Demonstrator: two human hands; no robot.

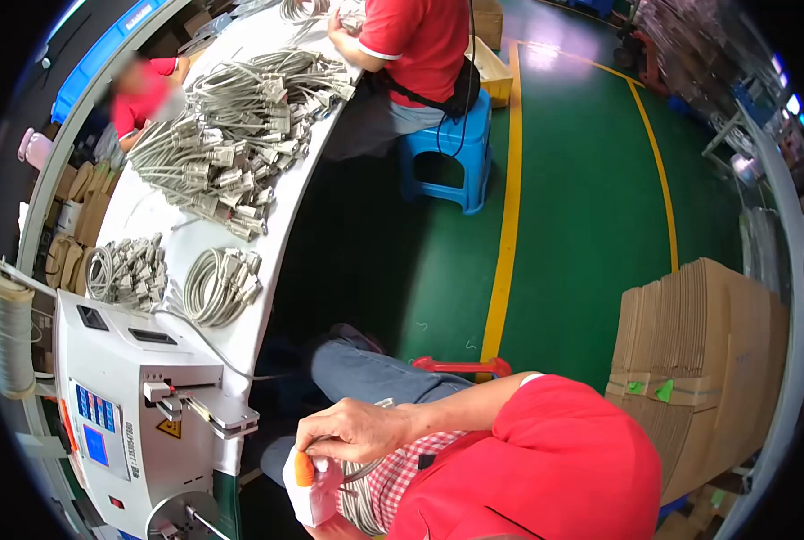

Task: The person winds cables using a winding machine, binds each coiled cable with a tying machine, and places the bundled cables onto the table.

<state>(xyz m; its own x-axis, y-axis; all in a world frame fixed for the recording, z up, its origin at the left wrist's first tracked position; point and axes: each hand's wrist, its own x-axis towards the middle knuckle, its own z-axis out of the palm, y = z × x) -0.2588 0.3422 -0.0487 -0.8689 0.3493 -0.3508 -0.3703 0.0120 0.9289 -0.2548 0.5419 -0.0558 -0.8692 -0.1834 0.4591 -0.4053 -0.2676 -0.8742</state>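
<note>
My right hand [357, 429] is closed, thumb and fingers pinched together at a thin grey cable [359, 470] in front of my lap. Just below it, my left hand [332, 527] is partly cut off by the lower edge and wrapped round the same cable. An orange cap-like piece [304, 469] and a white piece [312, 504] show between the hands; whether these are finger covers I cannot tell. More looped grey cable [359, 511] lies against my checkered apron [402, 477].
A white machine [163, 396] with a blue display stands before me, a spool [8, 328] beside it. On the white table [280, 193] lie coiled cables [215, 288] and a large connector-cable pile [231, 135]. A co-worker [411, 54] sits near a blue stool [451, 148]. Flattened cardboard [681, 333] stands right.
</note>
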